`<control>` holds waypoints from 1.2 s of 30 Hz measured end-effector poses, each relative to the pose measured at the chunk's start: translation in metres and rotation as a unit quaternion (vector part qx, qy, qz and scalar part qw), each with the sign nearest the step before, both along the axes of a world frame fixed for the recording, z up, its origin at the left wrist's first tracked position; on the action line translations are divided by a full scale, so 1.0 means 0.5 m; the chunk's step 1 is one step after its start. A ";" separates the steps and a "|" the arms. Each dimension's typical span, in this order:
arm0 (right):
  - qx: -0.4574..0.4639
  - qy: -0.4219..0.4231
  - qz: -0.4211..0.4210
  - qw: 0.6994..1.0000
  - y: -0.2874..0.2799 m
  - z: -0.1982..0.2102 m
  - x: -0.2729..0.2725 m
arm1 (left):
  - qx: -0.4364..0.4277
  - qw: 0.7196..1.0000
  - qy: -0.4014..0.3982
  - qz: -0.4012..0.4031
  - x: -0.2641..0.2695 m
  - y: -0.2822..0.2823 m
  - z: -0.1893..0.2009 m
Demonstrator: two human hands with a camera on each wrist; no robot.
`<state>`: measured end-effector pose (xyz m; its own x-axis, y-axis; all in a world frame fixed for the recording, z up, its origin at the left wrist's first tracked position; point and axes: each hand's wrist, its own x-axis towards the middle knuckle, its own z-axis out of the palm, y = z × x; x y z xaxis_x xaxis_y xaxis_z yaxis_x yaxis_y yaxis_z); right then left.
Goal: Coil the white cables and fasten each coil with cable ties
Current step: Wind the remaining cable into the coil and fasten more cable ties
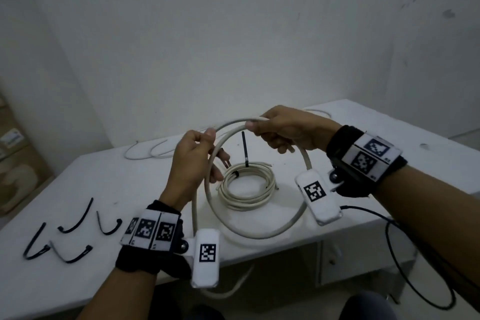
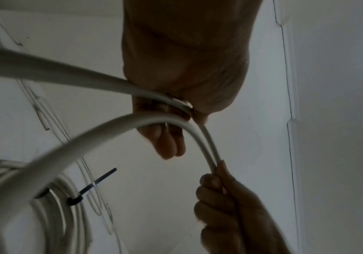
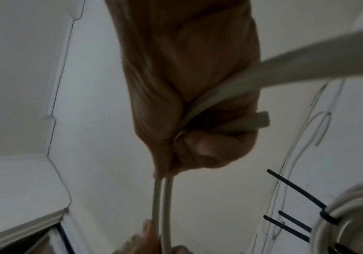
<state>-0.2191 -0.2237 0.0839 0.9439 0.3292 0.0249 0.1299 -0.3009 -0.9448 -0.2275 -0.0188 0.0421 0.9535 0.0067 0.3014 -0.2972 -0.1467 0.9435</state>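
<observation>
Now both hands' fingers pinch white cable (image 1: pixel 249 233) loop top, strands doubled.

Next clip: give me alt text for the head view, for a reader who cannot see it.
Both hands, left hand and right hand, grip a white cable, bending it into a loop above a white table. Behind it lies a finished coil bound with black cable ties; four loose cable ties lie at the left.
</observation>
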 end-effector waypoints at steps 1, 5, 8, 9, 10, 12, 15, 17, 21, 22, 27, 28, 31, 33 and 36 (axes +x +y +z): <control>0.039 0.004 0.000 0.999 -0.008 -0.005 -0.002 | -0.028 0.999 0.019 0.014 0.005 0.012 0.005; 0.214 0.041 -0.018 0.976 -0.053 -0.020 -0.002 | -0.084 0.994 0.069 0.024 0.012 0.054 0.007; 0.257 0.031 -0.041 0.965 -0.053 -0.033 -0.002 | -0.070 0.986 0.134 -0.069 -0.003 0.044 -0.003; 0.247 0.024 -0.045 0.968 -0.052 -0.035 -0.002 | -0.052 0.981 0.159 -0.094 -0.003 0.044 -0.004; 0.227 0.020 -0.044 0.973 -0.052 -0.035 -0.003 | -0.022 0.979 0.175 -0.106 0.000 0.048 -0.002; 0.183 0.020 -0.031 0.982 -0.056 -0.034 -0.009 | 0.052 0.979 0.168 -0.107 0.013 0.060 0.013; 0.147 0.016 -0.008 0.989 -0.049 -0.036 -0.016 | 0.099 0.983 0.097 -0.122 0.020 0.045 0.063; 0.136 0.012 0.005 0.991 -0.035 -0.038 -0.019 | 0.159 0.977 0.049 -0.130 0.020 0.013 0.094; 0.146 0.005 -0.002 0.989 -0.023 -0.041 -0.022 | 0.176 0.969 0.027 -0.170 0.021 -0.033 0.106; 0.149 0.001 -0.012 0.989 -0.026 -0.045 -0.023 | 0.152 0.973 0.030 -0.171 0.024 -0.033 0.100; 0.184 0.012 -0.065 0.981 -0.048 -0.076 -0.026 | 0.059 0.989 0.040 -0.129 0.034 -0.019 0.057; 0.198 0.016 -0.069 0.978 -0.048 -0.081 -0.024 | 0.043 0.989 0.048 -0.135 0.031 -0.020 0.050; 0.264 0.034 -0.054 0.962 -0.052 -0.084 -0.024 | -0.015 0.985 0.068 -0.157 0.019 -0.029 0.031; 0.288 0.067 -0.013 0.955 -0.056 -0.081 -0.028 | -0.028 0.987 0.064 -0.147 0.016 -0.031 0.021; 0.220 0.061 -0.017 0.973 -0.057 -0.082 -0.034 | -0.039 0.989 0.058 -0.131 0.018 -0.029 0.008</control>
